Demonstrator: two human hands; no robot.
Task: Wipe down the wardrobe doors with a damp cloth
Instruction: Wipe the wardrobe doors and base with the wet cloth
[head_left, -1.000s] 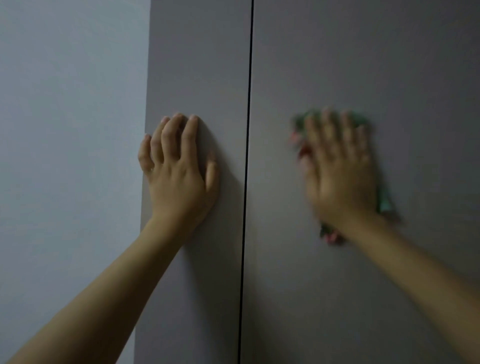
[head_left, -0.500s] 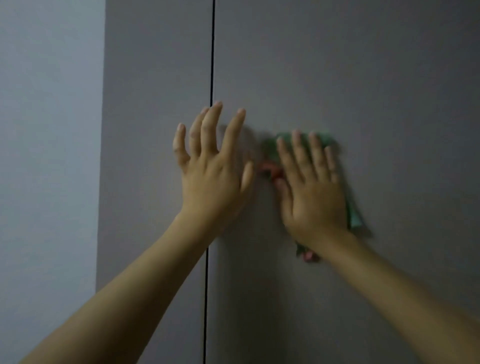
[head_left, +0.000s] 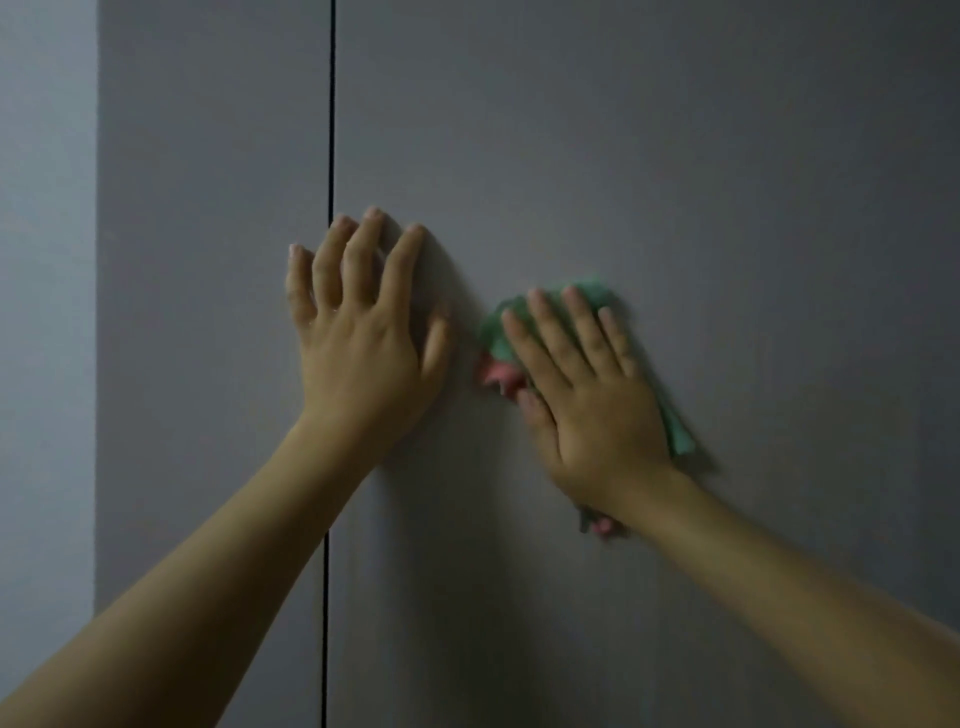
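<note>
Far left of the frame: pale wall (head_left: 47, 312), then the narrow left door (head_left: 208, 312) sitting untouched-looking. Left hand (head_left: 363, 343) lying flat near the middle, fingers spread and straight, bracing just right of the dark door gap (head_left: 330, 156), gripping nothing. Just beside it, right hand (head_left: 587, 395) pressing the green-and-pink cloth (head_left: 498, 348) flat against the right door (head_left: 727, 208), fingers straight on top, not bunching it. Probably mid-wipe. No streaks or wet patches showing, so can't tell how much is done; plenty of door left, judging by that.
</note>
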